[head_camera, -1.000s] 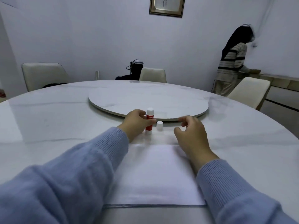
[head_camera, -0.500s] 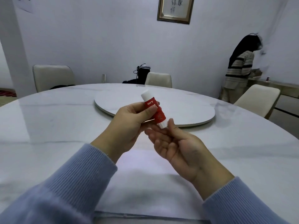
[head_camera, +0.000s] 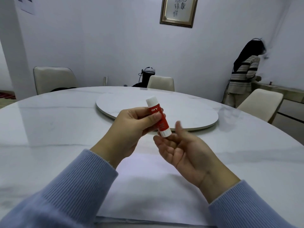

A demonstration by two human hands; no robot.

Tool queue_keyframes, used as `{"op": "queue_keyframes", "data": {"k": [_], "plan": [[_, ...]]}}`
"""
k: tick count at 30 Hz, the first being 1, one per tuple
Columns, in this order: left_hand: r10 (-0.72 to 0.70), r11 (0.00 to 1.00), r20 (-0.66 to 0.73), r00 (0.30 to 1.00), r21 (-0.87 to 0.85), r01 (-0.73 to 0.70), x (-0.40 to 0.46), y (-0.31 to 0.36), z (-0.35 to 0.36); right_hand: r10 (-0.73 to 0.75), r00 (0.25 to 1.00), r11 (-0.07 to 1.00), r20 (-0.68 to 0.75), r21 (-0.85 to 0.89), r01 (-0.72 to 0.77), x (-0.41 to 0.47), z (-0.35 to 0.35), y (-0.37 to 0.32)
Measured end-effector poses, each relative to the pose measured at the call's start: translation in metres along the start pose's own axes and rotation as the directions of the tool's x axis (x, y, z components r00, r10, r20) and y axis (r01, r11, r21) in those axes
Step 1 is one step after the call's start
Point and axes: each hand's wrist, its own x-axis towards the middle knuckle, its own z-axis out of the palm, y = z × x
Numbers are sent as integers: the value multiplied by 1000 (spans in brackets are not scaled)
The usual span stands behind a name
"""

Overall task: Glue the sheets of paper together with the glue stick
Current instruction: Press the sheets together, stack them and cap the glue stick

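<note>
1. Red-and-white plastic is forming the body of the one glue stick; it is tilting above the table, white ends at top and bottom.
2. One stack of white paper sheets is lying flat at the near table edge, below both hands; the sheet count cannot be told.
3. The left hand is gripping the glue stick by its red middle, fingers and thumb curling round it.
4. The right hand is lying palm up with fingers relaxed and spread, holding nothing; its fingertips are sitting just under the stick's lower white end, and contact cannot be told.
5. The white marble round table is carrying one lazy Susan.
6. Three cream chairs, one framed picture and one person in a striped top are showing.
</note>
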Motion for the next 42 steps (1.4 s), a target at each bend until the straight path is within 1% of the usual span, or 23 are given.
{"op": "queue_keyframes", "data": {"k": [2, 5, 6, 9, 10, 12, 14, 15, 17, 19, 20, 22, 25, 26, 27, 30, 32, 35, 36, 37, 39, 40, 42], "plan": [[-5, 1000, -2, 1000, -7, 5, -1, 2, -1, -23, 999, 1000, 38, -14, 24, 1, -1, 2], [-15, 1000, 9, 1000, 1, 15, -2, 2, 0, -127, 991, 990, 34, -56, 129, 3, -3, 3], [-16, 1000, 12, 1000, 2, 16, -2, 1, 1, -112, 993, 992, 44, -58, 115, 3, -5, 2], [-11, 1000, 6, 1000, 0, 11, -2, 0, 2, 63, 991, 998, 114, -18, -61, -2, -5, -4], [-11, 1000, 6, 1000, 4, 11, -2, 0, 2, 85, 990, 996, 110, -13, -84, -2, -5, -5], [-7, 1000, 16, 1000, 11, 7, -3, 0, 1, 40, 996, 999, 85, -26, -38, -1, -6, -4], [-7, 999, 23, 1000, 34, 6, -3, -1, 2, -33, 997, 995, 67, -90, 39, 0, -7, -2], [-8, 999, 22, 1000, 49, 7, -4, -1, 2, -40, 997, 991, 62, -122, 47, 1, -9, -2], [-12, 998, 19, 1000, 63, 10, -3, -1, 1, 36, 997, 991, 67, -134, -26, 0, -10, -4], [-14, 999, 10, 1000, 47, 13, -2, 1, -1, 105, 992, 992, 75, -78, -100, -1, -10, -6], [-16, 999, 7, 1000, 35, 16, -1, 2, -2, 104, 992, 994, 79, -49, -100, 0, -11, -7], [-18, 1000, 7, 1000, 22, 18, -2, 2, -3, 56, 994, 998, 90, -30, -54, 1, -12, -6], [-31, 999, 25, 999, 31, 31, -3, 0, -1, -28, 995, 994, 96, -100, 38, 2, -14, -3], [-37, 999, 32, 999, 38, 36, -3, -1, 0, -24, 995, 993, 96, -114, 35, 3, -15, -4], [-41, 998, 33, 999, 41, 40, -4, -1, 1, 10, 994, 994, 110, -108, 2, 2, -15, -4], [-46, 999, 7, 999, 16, 46, -2, 1, -2, 143, 981, 987, 131, -88, -133, 1, -12, -6], [-49, 999, -4, 999, 5, 49, -2, 2, -5, 113, 988, 992, 104, -66, -107, 2, -10, -5], [-55, 998, 2, 999, 37, 55, -3, 1, -3, -23, 997, 998, 76, -59, 28, 6, -12, 1], [-57, 997, 10, 998, 49, 56, -3, 0, -2, -34, 997, 996, 74, -76, 40, 7, -14, 2], [-60, 997, 13, 998, 57, 60, -3, -1, -1, -1, 996, 996, 92, -93, 10, 7, -15, 1], [-66, 996, 4, 998, 60, 66, -2, 0, -2, 119, 982, 989, 146, -106, -105, 2, -12, -1], [-71, 996, -2, 997, 55, 71, -2, 0, -3, 160, 977, 983, 144, -111, -145, 1, -11, -3], [-79, 996, -1, 997, 40, 79, -2, 1, -4, 152, 984, 983, 87, -113, -142, 1, -11, -5]]}}
